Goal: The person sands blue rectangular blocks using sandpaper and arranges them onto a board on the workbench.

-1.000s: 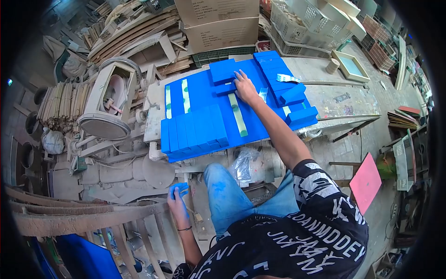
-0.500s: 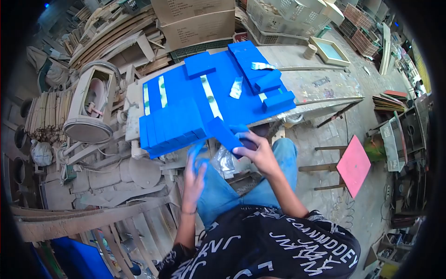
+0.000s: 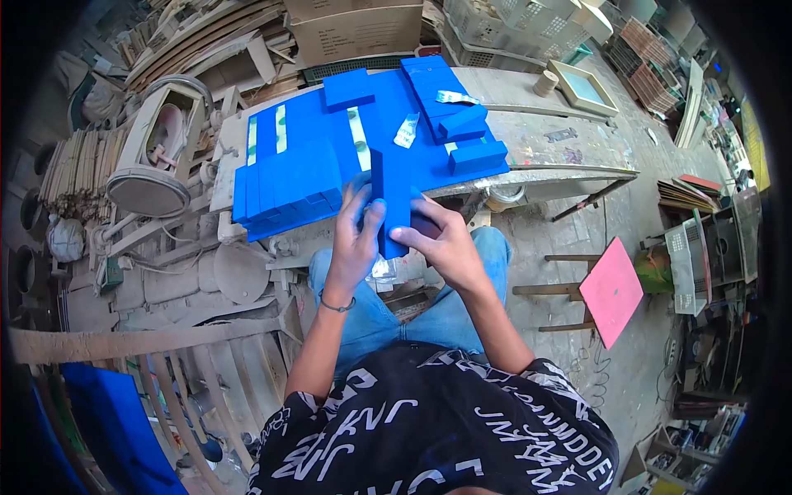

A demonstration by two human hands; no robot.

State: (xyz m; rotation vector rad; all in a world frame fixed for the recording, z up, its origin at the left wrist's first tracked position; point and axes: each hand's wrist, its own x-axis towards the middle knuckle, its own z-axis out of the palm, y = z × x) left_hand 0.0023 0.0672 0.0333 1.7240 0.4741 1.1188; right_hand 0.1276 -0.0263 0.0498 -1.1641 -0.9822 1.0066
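A long blue block (image 3: 398, 198) is held upright and slightly tilted between my two hands, over my lap. My left hand (image 3: 357, 231) grips its left side, thumb along the lower part. My right hand (image 3: 444, 243) closes on its right side, with the thumb pressed near the bottom end. Something dark shows under my right fingers; I cannot make out what it is. Just beyond lies a blue board (image 3: 323, 129) on the workbench, with a row of blue blocks (image 3: 289, 181) stacked at its near left.
More blue pieces (image 3: 478, 157) and pale tape strips (image 3: 358, 140) lie on the board. The workbench (image 3: 569, 148) extends right, carrying a framed tray (image 3: 584, 89). A pink-topped stool (image 3: 611, 293) stands at right. Cardboard boxes (image 3: 359, 37) stand behind, a wooden frame (image 3: 157, 157) at left.
My left hand, free with fingers apart before, has closed on the blue block. The block has turned more upright in my right hand. The view has shifted slightly.
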